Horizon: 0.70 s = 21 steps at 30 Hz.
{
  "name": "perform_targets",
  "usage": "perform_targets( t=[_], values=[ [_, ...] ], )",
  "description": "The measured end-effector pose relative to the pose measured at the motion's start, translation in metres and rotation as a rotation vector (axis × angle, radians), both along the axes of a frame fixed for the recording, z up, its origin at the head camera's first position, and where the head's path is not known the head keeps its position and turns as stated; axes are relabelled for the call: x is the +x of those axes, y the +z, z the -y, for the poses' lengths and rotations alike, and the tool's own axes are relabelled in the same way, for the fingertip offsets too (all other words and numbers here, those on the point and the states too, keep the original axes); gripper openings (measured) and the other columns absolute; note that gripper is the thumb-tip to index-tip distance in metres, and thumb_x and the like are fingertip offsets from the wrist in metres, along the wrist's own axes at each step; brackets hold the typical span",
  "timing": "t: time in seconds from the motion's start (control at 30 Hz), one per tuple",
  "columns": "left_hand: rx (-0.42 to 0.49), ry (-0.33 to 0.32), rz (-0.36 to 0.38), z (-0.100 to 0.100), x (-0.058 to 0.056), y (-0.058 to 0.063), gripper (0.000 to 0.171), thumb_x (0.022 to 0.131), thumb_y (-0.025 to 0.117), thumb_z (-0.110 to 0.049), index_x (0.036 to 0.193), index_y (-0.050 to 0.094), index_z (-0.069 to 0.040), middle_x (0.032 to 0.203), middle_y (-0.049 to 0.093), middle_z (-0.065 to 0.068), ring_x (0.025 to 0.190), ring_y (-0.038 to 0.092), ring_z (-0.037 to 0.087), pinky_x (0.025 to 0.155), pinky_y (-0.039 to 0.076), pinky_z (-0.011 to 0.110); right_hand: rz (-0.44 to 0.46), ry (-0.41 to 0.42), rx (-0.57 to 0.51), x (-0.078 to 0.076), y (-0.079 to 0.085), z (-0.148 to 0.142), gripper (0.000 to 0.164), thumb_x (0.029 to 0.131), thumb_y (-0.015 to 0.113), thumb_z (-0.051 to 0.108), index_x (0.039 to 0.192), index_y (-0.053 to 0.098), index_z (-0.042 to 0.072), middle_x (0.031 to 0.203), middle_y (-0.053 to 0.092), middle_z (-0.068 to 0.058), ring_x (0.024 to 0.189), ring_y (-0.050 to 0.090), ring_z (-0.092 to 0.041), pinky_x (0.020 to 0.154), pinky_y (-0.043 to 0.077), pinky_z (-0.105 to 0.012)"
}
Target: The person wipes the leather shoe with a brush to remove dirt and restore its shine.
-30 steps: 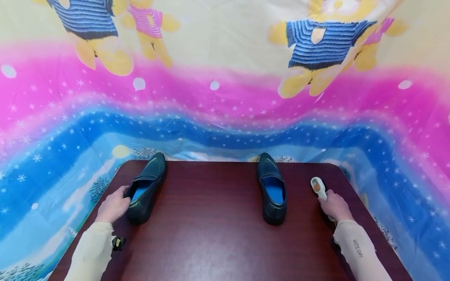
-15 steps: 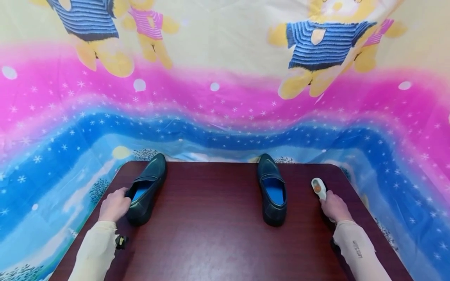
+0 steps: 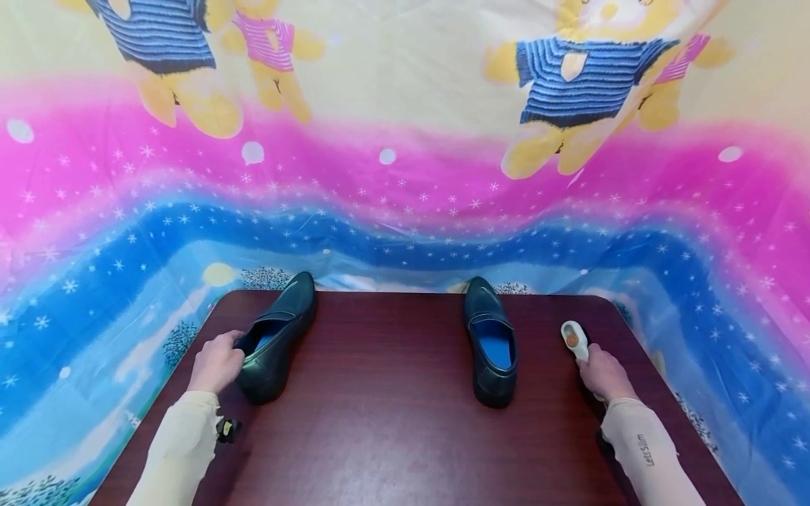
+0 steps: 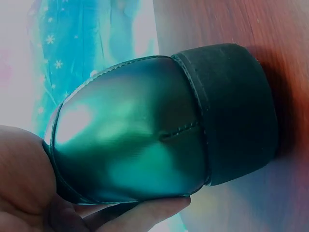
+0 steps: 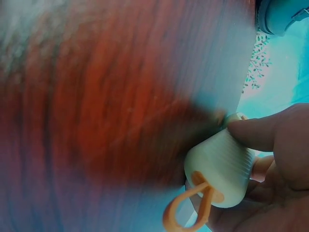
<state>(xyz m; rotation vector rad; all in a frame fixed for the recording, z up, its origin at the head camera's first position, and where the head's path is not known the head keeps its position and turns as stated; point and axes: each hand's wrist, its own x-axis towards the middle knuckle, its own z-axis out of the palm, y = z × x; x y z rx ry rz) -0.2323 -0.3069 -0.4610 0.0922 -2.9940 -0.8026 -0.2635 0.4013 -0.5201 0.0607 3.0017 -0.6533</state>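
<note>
A dark green-black loafer [image 3: 272,351] with a blue insole is at the left of the table, its toe angled to the far right. My left hand [image 3: 216,362] grips its left side at the opening. In the left wrist view the loafer's back and thick heel [image 4: 236,113] face me, with fingers [image 4: 149,212] along the side. Its mate, a second loafer [image 3: 492,348], stands right of the middle, toe away from me. At the right, my right hand [image 3: 605,372] holds a white-handled tool [image 3: 573,337] with an orange patch; an orange loop [image 5: 188,208] hangs from its end.
The dark red wooden table [image 3: 386,393] has rounded far corners. A patterned cloth [image 3: 386,183] with bears and snowflakes rises behind it and along both sides. Both loafers' toes reach the far edge.
The left loafer has shifted to the right and turned slightly clockwise, my left hand moving along with it. My right hand and its tool stay almost still, and so does the other loafer.
</note>
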Motion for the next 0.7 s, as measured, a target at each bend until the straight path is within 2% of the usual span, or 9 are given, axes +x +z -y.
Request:
perform_targets(
  t=[0.2, 0.33, 0.47, 0.53, 0.6, 0.7],
  values=[
    [0.025, -0.011, -0.007, -0.012, 0.002, 0.001, 0.056, 0.089, 0.040, 0.003, 0.142, 0.052, 0.013, 0.139, 0.055, 0.039, 0.103, 0.064, 0.047, 0.071, 0.046, 0.045, -0.003, 0.004, 0.002, 0.001, 0.002, 0.000, 0.024, 0.105, 0.049, 0.009, 0.108, 0.045, -0.014, 0.086, 0.056, -0.025, 0.072, 0.053, -0.032, 0.066, 0.046, -0.047],
    [0.055, -0.051, -0.022, -0.023, 0.002, 0.004, 0.055, 0.088, 0.041, 0.005, 0.142, 0.054, 0.010, 0.139, 0.057, 0.037, 0.081, 0.060, 0.032, 0.063, 0.042, 0.038, 0.002, 0.000, -0.005, 0.001, 0.001, 0.001, 0.024, 0.106, 0.049, 0.009, 0.109, 0.045, -0.014, 0.087, 0.056, -0.025, 0.072, 0.053, -0.032, 0.066, 0.046, -0.046],
    [0.083, -0.101, -0.040, -0.041, -0.004, 0.008, 0.055, 0.089, 0.041, 0.006, 0.141, 0.058, 0.007, 0.134, 0.062, 0.033, 0.061, 0.047, 0.022, 0.058, 0.039, 0.035, -0.005, -0.001, -0.010, 0.002, 0.000, 0.001, 0.025, 0.106, 0.050, 0.009, 0.111, 0.044, -0.014, 0.087, 0.056, -0.024, 0.072, 0.053, -0.031, 0.066, 0.046, -0.045],
    [0.085, -0.127, -0.041, -0.051, -0.010, 0.009, 0.054, 0.089, 0.041, 0.007, 0.140, 0.060, 0.005, 0.133, 0.064, 0.031, 0.064, 0.049, 0.022, 0.061, 0.042, 0.037, -0.008, -0.001, -0.010, 0.002, 0.001, 0.001, 0.024, 0.106, 0.049, 0.009, 0.110, 0.044, -0.014, 0.086, 0.056, -0.024, 0.072, 0.053, -0.031, 0.066, 0.046, -0.046],
    [0.093, -0.150, -0.036, -0.062, -0.017, 0.008, 0.054, 0.089, 0.041, 0.007, 0.139, 0.061, 0.004, 0.133, 0.065, 0.029, 0.070, 0.056, 0.026, 0.066, 0.048, 0.041, -0.007, 0.000, -0.010, 0.003, 0.001, 0.001, 0.024, 0.106, 0.049, 0.010, 0.109, 0.044, -0.014, 0.086, 0.056, -0.024, 0.072, 0.053, -0.031, 0.066, 0.046, -0.046],
    [0.094, -0.176, -0.022, -0.078, -0.030, 0.006, 0.054, 0.088, 0.043, 0.008, 0.138, 0.064, 0.001, 0.133, 0.067, 0.025, 0.093, 0.064, 0.030, 0.081, 0.052, 0.046, -0.002, 0.000, -0.013, 0.002, 0.002, 0.001, 0.024, 0.106, 0.049, 0.010, 0.109, 0.044, -0.013, 0.085, 0.055, -0.023, 0.072, 0.052, -0.031, 0.065, 0.045, -0.045]
  ],
)
